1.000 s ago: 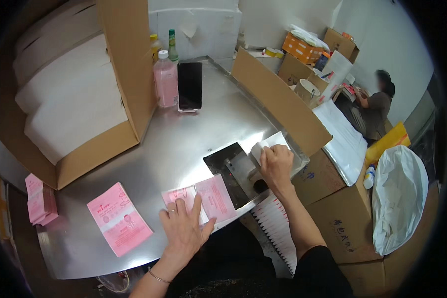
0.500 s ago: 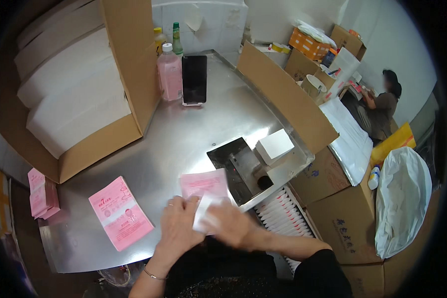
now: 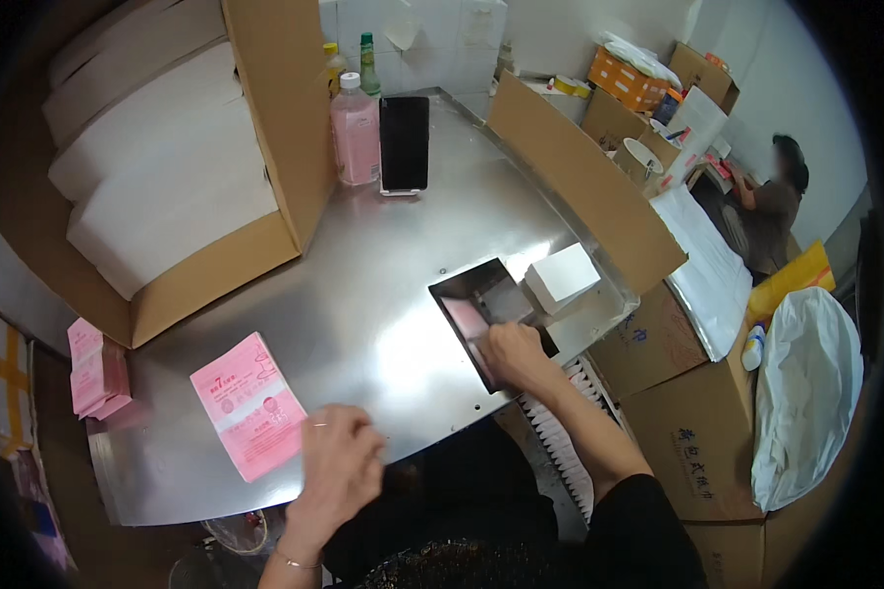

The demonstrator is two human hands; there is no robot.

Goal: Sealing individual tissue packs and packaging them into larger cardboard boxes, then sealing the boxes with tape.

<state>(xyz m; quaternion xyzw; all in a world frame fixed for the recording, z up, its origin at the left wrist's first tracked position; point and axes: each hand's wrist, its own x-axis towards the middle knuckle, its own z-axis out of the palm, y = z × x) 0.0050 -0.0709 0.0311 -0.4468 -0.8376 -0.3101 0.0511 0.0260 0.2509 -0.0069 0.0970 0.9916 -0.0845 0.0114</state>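
My right hand is over the dark rectangular opening in the steel table. Its fingers are closed on a pink-and-white paper packet, blurred and partly hidden by the hand, which lies inside the opening. Slightly smeared by motion, my left hand hovers at the table's near edge with its fingers loosely bent and apart, and nothing shows in it. Just left of it lies a stack of pink printed sleeves with a pale band across the middle.
White paper stacks fill a large open carton at left. More pink sleeves sit near the left edge. A white block stands beside the opening. Behind are a phone and a pink bottle. Cartons and another person are at right.
My hands were together on the pink-and-white packet. The right hand has carried it rightward to the opening. The left has let go and moved slightly down, near the pink stack.
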